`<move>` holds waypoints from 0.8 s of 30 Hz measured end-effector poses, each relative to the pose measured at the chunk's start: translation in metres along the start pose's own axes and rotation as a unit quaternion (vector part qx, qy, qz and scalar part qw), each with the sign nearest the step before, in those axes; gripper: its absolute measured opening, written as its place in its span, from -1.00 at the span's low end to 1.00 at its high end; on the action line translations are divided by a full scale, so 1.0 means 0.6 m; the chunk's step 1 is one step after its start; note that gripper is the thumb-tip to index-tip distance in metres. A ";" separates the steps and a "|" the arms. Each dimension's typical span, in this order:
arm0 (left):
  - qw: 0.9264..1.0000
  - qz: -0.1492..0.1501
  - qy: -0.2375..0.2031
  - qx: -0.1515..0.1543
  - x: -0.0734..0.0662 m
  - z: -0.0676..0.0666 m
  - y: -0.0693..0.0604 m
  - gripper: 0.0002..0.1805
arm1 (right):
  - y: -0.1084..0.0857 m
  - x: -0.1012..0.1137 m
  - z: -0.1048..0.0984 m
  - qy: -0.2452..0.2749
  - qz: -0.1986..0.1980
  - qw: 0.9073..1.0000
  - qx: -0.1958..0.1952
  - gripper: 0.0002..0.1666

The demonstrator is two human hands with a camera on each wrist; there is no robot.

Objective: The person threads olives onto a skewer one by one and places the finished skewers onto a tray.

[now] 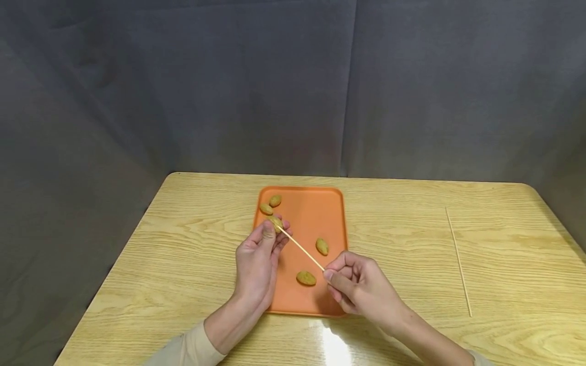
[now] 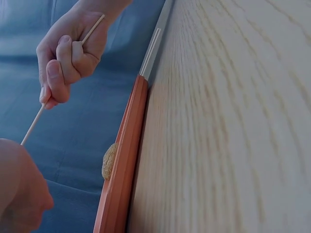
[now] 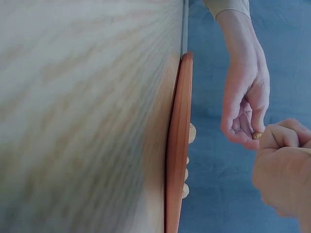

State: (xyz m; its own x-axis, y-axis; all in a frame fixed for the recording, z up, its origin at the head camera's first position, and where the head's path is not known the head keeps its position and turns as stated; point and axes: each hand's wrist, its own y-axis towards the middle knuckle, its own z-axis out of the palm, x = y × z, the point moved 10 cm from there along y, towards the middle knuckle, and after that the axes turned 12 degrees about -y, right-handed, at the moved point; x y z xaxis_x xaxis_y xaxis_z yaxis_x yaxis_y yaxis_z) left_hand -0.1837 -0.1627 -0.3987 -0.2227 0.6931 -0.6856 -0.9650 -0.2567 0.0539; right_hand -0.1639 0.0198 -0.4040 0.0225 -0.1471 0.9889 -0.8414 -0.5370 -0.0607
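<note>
One brown oval [image 1: 276, 221] is pinched in the left hand [image 1: 256, 267] above the tray [image 1: 311, 213], toward its left edge; a stick [image 1: 300, 248], its tip meeting the oval, is clamped in the right hand [image 1: 363, 284].

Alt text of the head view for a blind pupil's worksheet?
A person's left grip holds a brownish oval lump, a thin pale stick in the right grip reaching it. Below, an orange rectangular tray bears four more; another stick lies to its right.

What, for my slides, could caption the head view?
Over an orange rectangular tray, left hand holds a brown oval piece, right hand a thin wooden stick.
</note>
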 end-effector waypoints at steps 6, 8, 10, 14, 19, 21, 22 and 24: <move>1.000 -0.001 -0.003 0.002 0.005 0.003 -0.001 -0.54 | -0.001 -0.002 0.000 0.012 0.000 1.000 -0.001 -0.78; 1.000 -0.001 -0.007 0.003 0.006 0.005 -0.001 -0.54 | -0.001 -0.002 0.000 0.015 -0.002 1.000 0.001 -0.79; 1.000 0.000 -0.011 0.004 0.006 0.006 -0.001 -0.55 | -0.001 -0.001 0.001 0.018 -0.006 1.000 0.003 -0.79; 1.000 0.001 -0.013 -0.002 0.007 0.005 -0.002 -0.56 | -0.001 0.001 0.003 0.021 -0.012 1.000 0.008 -0.79; 1.000 -0.006 -0.010 -0.004 0.012 0.006 -0.006 -0.56 | -0.001 0.001 0.004 0.024 -0.004 1.000 0.008 -0.80; 1.000 -0.006 -0.012 -0.001 0.014 0.007 -0.007 -0.56 | 0.001 0.000 0.004 0.025 0.002 1.000 0.005 -0.80; 1.000 -0.005 -0.013 0.002 0.014 0.008 -0.007 -0.56 | 0.001 0.000 0.004 0.025 0.005 1.000 0.004 -0.80; 1.000 -0.001 -0.011 0.008 0.013 0.011 -0.008 -0.56 | 0.002 0.000 0.004 0.026 0.009 1.000 0.002 -0.79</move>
State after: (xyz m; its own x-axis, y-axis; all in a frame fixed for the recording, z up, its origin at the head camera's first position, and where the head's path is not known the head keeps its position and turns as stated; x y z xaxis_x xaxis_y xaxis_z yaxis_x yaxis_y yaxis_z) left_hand -0.1819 -0.1516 -0.3993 -0.2228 0.7082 -0.6699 -0.9676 -0.2442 0.0636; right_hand -0.1637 0.0172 -0.4043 -0.0212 -0.1128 0.9934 -0.8391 -0.5381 -0.0790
